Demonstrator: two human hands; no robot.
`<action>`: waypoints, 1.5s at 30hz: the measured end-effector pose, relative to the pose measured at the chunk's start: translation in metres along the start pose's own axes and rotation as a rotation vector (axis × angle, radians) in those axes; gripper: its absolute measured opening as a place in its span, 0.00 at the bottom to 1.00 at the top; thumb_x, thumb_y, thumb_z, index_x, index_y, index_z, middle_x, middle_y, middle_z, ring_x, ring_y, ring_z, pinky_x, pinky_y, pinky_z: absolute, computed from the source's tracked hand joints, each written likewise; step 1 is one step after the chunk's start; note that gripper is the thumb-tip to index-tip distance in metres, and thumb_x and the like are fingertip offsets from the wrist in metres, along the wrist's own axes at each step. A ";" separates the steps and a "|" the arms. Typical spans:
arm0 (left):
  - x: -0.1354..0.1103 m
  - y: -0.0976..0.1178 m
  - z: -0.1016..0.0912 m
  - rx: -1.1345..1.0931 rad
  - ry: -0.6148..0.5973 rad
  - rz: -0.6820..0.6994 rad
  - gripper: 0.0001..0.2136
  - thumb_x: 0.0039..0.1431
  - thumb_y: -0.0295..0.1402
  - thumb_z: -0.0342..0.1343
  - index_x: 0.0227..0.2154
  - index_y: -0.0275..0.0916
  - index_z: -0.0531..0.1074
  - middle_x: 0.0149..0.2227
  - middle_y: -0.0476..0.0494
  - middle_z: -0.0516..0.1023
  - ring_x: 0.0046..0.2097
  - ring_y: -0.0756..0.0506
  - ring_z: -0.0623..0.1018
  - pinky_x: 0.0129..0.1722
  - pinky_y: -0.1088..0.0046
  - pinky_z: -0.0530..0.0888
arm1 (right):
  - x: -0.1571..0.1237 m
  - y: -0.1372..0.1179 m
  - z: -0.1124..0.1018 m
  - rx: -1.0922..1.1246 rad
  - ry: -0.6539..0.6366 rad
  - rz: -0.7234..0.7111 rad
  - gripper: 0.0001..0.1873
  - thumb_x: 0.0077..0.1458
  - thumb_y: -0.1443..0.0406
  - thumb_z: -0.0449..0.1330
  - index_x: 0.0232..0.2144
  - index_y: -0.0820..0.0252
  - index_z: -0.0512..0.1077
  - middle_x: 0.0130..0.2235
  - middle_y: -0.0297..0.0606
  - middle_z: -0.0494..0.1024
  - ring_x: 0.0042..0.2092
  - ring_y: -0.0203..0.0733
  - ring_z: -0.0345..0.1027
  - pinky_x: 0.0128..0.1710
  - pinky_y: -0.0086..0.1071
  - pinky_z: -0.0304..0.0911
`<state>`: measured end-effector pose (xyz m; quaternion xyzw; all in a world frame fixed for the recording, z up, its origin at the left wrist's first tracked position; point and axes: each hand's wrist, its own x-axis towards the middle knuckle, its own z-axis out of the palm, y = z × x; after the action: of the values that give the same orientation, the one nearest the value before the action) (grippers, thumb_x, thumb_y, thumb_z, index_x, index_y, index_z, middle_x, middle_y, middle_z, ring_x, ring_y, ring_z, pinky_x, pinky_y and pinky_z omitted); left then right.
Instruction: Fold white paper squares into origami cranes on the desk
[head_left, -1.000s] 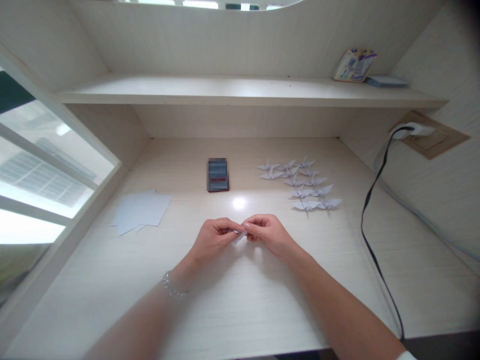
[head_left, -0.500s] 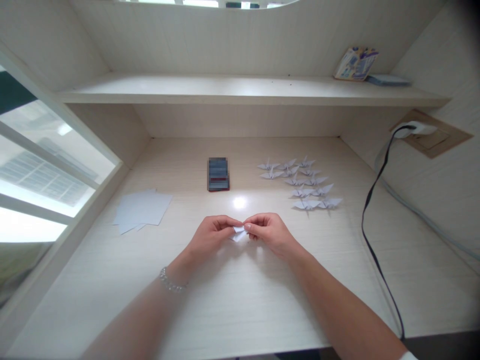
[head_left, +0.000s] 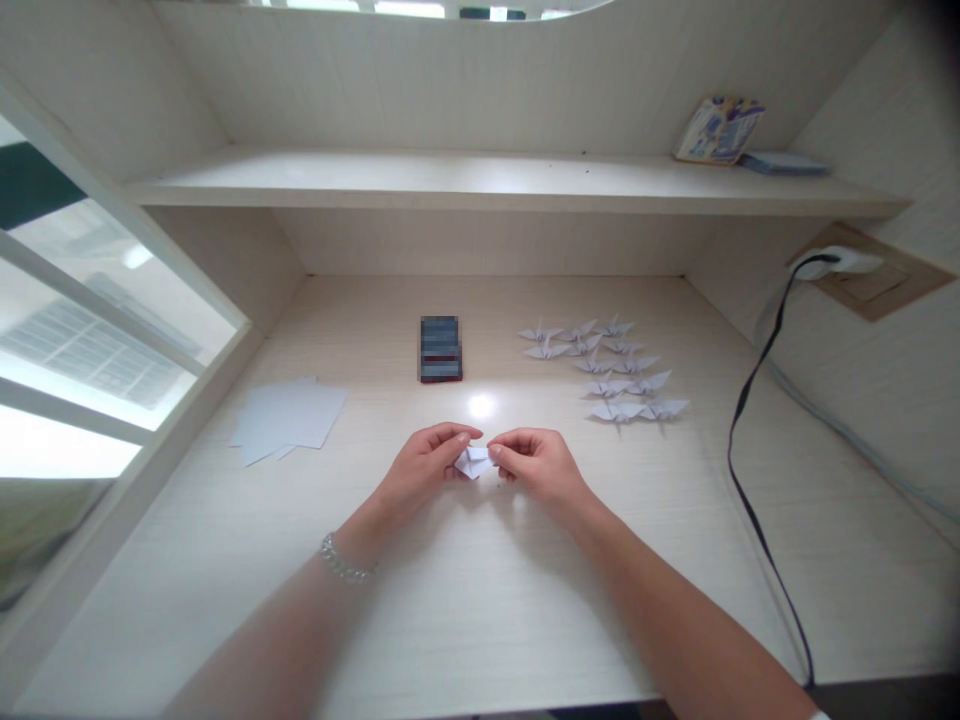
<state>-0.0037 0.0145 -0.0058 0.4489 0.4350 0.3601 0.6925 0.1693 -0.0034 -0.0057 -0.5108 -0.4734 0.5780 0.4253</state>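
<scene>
A small piece of folded white paper is held just above the desk, between my two hands. My left hand pinches its left side, thumb on top and fingers behind. On the other side my right hand grips the right corner between thumb and forefinger. Beyond it to the right, several white paper cranes stand grouped in rows. A loose stack of white paper sheets lies to the left of my hands.
A dark phone-like rectangle, its face blurred, lies behind my hands. A black cable runs from the wall socket down the desk's right side. Above the desk, a shelf carries a colourful packet and a flat bluish item.
My left thumb and fingertips have drawn apart from my right fingertips, so more of the folded paper shows. The camera view has shifted slightly.
</scene>
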 end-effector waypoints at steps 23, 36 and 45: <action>-0.002 0.000 -0.006 0.171 -0.055 0.065 0.08 0.50 0.30 0.58 0.33 0.34 0.75 0.30 0.43 0.77 0.31 0.49 0.74 0.30 0.75 0.71 | -0.002 0.003 0.002 0.032 -0.071 0.054 0.07 0.45 0.64 0.62 0.23 0.64 0.73 0.19 0.32 0.70 0.21 0.32 0.62 0.21 0.25 0.55; -0.001 0.002 -0.006 0.326 0.001 0.116 0.07 0.51 0.31 0.56 0.32 0.35 0.76 0.30 0.44 0.77 0.30 0.50 0.73 0.31 0.75 0.70 | -0.002 0.003 0.004 0.029 -0.042 0.040 0.08 0.45 0.62 0.62 0.24 0.64 0.73 0.19 0.33 0.71 0.21 0.32 0.62 0.22 0.26 0.56; 0.000 -0.001 0.001 0.092 0.059 0.056 0.09 0.50 0.34 0.57 0.34 0.36 0.76 0.30 0.45 0.76 0.30 0.50 0.74 0.30 0.74 0.71 | -0.003 0.002 0.005 -0.031 0.009 -0.001 0.07 0.46 0.63 0.61 0.25 0.64 0.73 0.19 0.32 0.71 0.22 0.33 0.62 0.22 0.26 0.56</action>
<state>-0.0022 0.0136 -0.0067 0.4813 0.4587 0.3722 0.6477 0.1644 -0.0077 -0.0072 -0.5197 -0.4808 0.5678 0.4199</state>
